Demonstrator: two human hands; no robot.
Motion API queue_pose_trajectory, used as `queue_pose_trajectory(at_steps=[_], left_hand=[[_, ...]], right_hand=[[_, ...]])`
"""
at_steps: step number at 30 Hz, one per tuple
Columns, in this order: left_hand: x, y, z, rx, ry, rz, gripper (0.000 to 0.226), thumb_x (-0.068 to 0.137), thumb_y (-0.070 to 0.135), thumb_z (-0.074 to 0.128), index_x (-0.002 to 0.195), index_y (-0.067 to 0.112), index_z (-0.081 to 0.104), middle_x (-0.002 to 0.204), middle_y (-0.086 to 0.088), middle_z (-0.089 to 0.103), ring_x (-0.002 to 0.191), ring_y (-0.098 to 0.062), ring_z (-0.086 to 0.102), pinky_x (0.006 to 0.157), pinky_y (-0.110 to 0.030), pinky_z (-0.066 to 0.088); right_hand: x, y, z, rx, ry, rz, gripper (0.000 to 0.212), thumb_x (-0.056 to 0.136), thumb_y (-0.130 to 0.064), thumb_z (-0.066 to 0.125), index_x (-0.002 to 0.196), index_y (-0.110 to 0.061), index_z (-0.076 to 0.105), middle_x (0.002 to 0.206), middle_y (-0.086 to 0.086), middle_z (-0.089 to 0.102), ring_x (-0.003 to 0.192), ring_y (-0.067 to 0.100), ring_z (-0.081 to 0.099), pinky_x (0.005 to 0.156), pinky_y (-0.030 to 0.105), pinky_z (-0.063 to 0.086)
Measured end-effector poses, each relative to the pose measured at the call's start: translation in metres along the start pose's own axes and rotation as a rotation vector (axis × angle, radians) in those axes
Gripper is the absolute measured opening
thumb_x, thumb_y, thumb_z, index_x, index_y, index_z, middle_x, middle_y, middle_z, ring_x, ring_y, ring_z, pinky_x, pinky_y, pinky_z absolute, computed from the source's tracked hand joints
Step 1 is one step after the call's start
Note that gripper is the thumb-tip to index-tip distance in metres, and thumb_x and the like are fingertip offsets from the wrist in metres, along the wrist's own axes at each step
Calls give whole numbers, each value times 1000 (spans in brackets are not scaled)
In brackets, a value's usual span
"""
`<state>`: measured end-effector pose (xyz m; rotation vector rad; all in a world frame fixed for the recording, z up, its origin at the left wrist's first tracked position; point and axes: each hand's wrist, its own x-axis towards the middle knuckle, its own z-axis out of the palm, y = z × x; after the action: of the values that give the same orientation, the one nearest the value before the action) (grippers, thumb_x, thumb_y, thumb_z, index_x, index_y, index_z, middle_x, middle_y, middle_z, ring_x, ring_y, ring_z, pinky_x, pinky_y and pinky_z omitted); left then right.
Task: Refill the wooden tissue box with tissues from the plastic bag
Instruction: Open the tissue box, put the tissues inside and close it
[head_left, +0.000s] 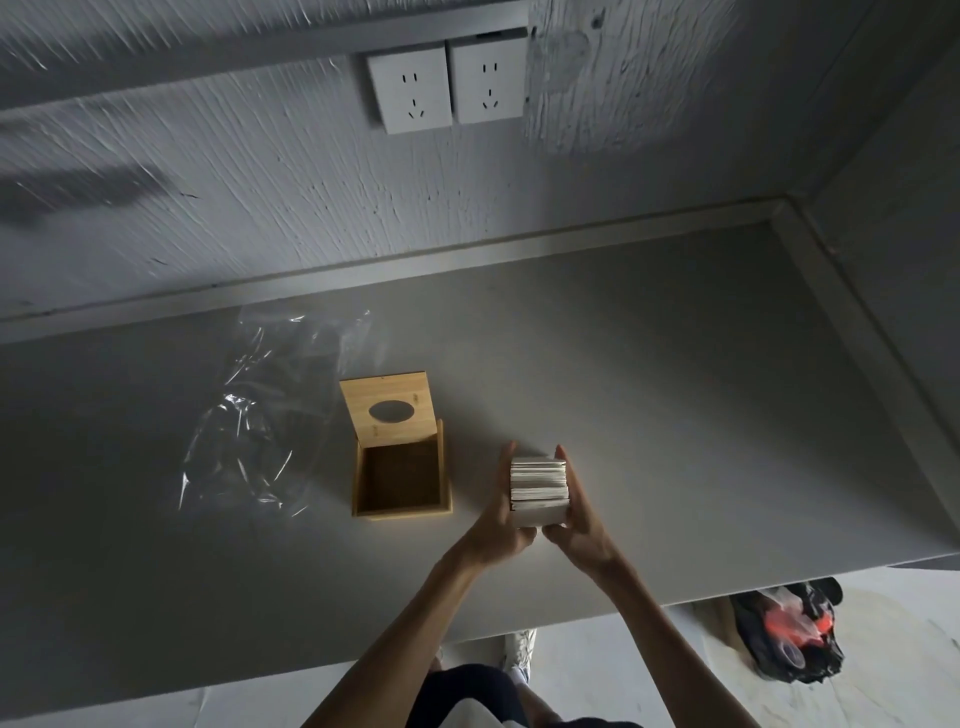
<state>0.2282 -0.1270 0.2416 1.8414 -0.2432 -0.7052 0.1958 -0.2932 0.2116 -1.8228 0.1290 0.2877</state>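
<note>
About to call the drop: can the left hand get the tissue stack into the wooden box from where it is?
Probably yes. The left hand and right hand hold the tissue stack just right of the wooden box, whose lid stands open; nothing lies between.

I've got the wooden tissue box (402, 480) sitting open and empty, its oval-holed lid (390, 409) tipped up behind, the clear plastic bag (260, 415) crumpled flat to its left, the white tissue stack (538, 489) just right of it.

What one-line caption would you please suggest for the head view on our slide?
Both hands, left hand and right hand, hold a tissue stack beside the open, empty wooden tissue box.
</note>
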Motion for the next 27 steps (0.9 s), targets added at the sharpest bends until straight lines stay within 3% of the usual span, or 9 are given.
queue_pose_trajectory(at_steps=[3,5,8,10,13,17,22,24,27], left_hand=[[0,11,-8,-6,-27,-89,100,81,-6,67,151,23,1,134,6,45,127,-4,46,101,-14,43],[2,15,-15,-38,-56,-117,86,84,1,69,145,31,16,134,4,46,126,-6,47,99,-14,44],[-1,29,-25,-120,-71,-193,60,85,20,72,134,30,39,135,-1,53,126,-16,50,102,-25,45],[-4,40,-27,-173,-79,-194,42,86,31,69,124,31,52,128,-3,60,119,-18,57,101,-34,48],[-16,67,-30,-267,-60,-185,18,96,38,56,114,35,58,109,2,67,96,-4,67,78,-25,57],[-37,83,-48,-295,33,-255,50,88,59,49,128,29,47,115,1,63,100,-8,65,69,-24,57],[-60,92,-94,-281,44,-296,49,88,60,57,119,22,57,113,-9,67,105,-25,68,90,-52,57],[-66,93,-116,-280,14,-318,59,82,68,59,115,19,62,113,-12,70,104,-29,70,92,-56,55],[-68,88,-153,-266,19,-459,79,78,83,45,114,16,68,115,-12,72,108,-30,68,98,-47,49]], right_hand=[[1,-7,-14,13,-73,18,87,79,-18,72,150,-12,22,148,13,44,139,15,43,118,45,30],[3,-14,-27,59,-126,67,86,78,-37,77,148,-15,34,147,6,50,138,14,45,119,45,30],[2,-30,-46,24,-190,93,72,78,-59,71,140,-27,51,138,-6,61,132,12,52,116,46,35],[-2,-54,-51,71,-225,118,52,87,-51,64,132,-25,58,127,-8,68,122,14,59,106,37,45],[-7,-86,-46,193,-300,172,44,94,-45,48,127,-18,60,118,2,72,111,27,65,92,35,55],[-7,-113,-36,246,-416,252,45,98,-45,46,134,-19,54,126,5,68,117,25,64,102,48,50],[-10,-151,-9,331,-529,235,37,103,-28,47,137,-14,50,130,8,65,121,27,62,104,42,49],[-13,-164,9,469,-497,317,42,100,-29,54,137,-10,52,130,11,65,121,30,61,104,42,49],[-15,-177,44,727,-361,451,45,94,-28,62,132,-3,56,128,18,66,117,37,63,94,43,54]])
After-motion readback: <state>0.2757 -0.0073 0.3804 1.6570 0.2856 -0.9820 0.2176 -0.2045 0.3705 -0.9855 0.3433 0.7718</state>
